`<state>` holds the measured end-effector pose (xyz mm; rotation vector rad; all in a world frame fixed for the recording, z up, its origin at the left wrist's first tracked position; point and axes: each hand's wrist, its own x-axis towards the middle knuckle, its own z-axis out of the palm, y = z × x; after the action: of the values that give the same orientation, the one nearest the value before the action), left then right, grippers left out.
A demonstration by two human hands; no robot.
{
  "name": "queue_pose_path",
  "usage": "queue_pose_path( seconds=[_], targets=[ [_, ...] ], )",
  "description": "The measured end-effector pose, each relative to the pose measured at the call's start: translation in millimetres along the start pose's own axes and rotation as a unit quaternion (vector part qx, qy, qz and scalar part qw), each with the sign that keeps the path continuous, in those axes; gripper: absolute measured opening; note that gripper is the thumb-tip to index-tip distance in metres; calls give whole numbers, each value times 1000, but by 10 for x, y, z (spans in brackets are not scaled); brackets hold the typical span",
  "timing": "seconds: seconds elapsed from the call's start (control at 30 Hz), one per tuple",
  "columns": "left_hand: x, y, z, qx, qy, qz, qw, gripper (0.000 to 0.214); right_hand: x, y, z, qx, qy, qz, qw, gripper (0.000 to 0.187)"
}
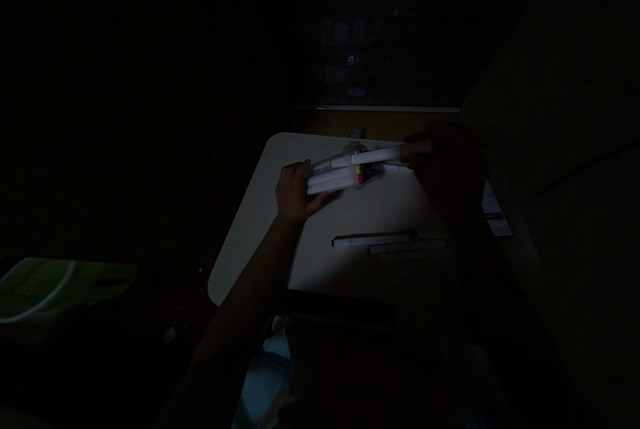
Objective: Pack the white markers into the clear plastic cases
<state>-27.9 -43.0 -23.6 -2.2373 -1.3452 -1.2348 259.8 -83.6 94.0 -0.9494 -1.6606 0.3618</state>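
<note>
The scene is very dark. My left hand grips the end of a clear holder filled with several white markers with coloured caps, lying on its side on a pale table. My right hand, mostly in shadow, pinches one white marker whose far end rests at the holder's opening. Two more white markers lie loose on the table nearer to me, one behind the other.
A card or booklet with a red stripe lies at the table's right edge. A green basket sits low on the left. A small object rests at the table's far edge.
</note>
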Motion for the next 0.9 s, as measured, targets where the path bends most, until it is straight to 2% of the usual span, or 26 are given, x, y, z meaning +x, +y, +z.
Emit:
queue_pose_path(
  seconds=[0.2,0.33,0.57,0.9],
  targets=[
    [0,6,-9,-1,5,10,1000,78,42,-81,-19,-88,14,-46,995,28],
    [0,6,-8,5,9,18,1000,79,52,-127,-12,-89,34,-27,995,19],
    [-6,0,-2,13,-2,8,1000,79,32,-87,-14,-93,9,-26,995,22],
    [-5,19,-30,3,-27,-15,1000,82,4,-27,-9,-64,9,-22,998,21]
  ],
)
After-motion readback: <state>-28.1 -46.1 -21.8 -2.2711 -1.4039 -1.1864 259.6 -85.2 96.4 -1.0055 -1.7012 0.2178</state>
